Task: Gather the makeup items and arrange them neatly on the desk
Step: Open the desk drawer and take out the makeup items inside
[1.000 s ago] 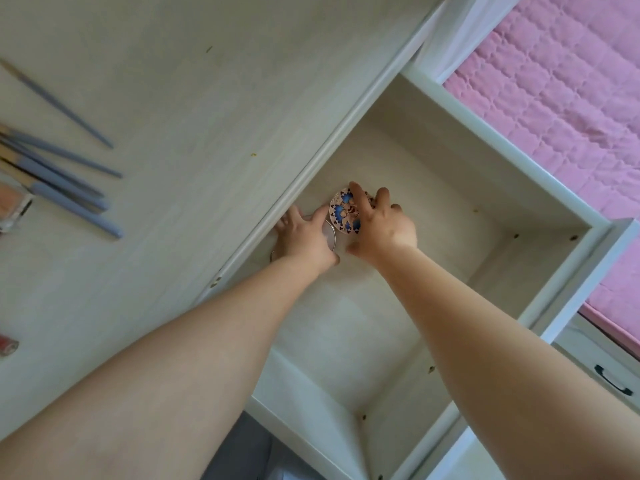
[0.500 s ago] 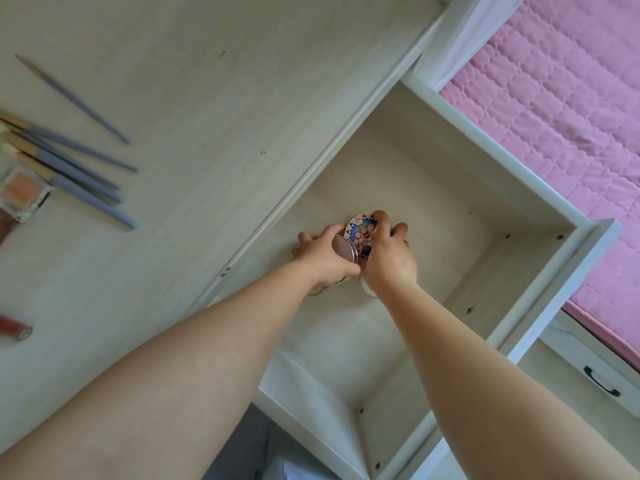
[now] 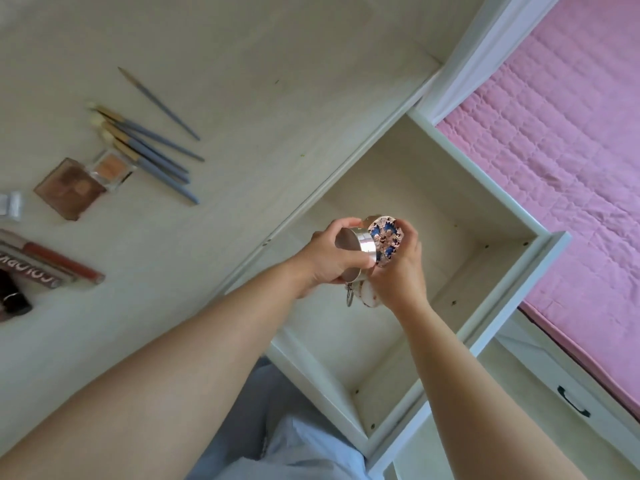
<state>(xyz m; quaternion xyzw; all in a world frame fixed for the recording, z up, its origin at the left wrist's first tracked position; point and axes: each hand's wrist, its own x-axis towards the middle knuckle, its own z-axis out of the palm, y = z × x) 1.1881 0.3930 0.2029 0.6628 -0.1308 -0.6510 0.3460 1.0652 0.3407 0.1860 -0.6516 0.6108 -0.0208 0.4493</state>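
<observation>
Makeup items already on the desk (image 3: pixel 284 64), far left: tubes of lip gloss (image 3: pixel 62 263) at the near-left edge, a brown palette (image 3: pixel 69 188) touching a small clear blush compact (image 3: pixel 111 169), then a loose fan of blue-handled brushes (image 3: pixel 152 157), one thin brush (image 3: pixel 159 103) lying apart behind them. Not yet squared up; handles crossing, nothing parallel.

Further right, held in the air above the open drawer (image 3: pixel 408 188): a silver round tin (image 3: pixel 360 249), gripped by the left hand (image 3: pixel 325 258), fingers and thumb curled round its rim. Hard against it, an ornate round compact (image 3: pixel 384 240) with a blue and rose-gold lid, held by the right hand (image 3: pixel 401 268), fingers wrapped over its far edge. Below the two hands, a metal ring (image 3: pixel 349 299) dangling and a pale speckled round piece (image 3: pixel 370 296) poking out under the right palm; whose grip carries these, impossible to tell.

Risks, as a judgement: too many small smooth pieces shared between two hands. Likely to slip when the hands part, dropping back into the drawer or onto the lap. Ring liable to snag on the drawer front. Loose lid possibly popping open if squeezed. On the way left, forearm sweeping the brushes and scattering what is laid out. Round cases apt to roll off the desk if set on edge.

Far right, pink quilted bedding (image 3: pixel 554 150), well apart from the work.
</observation>
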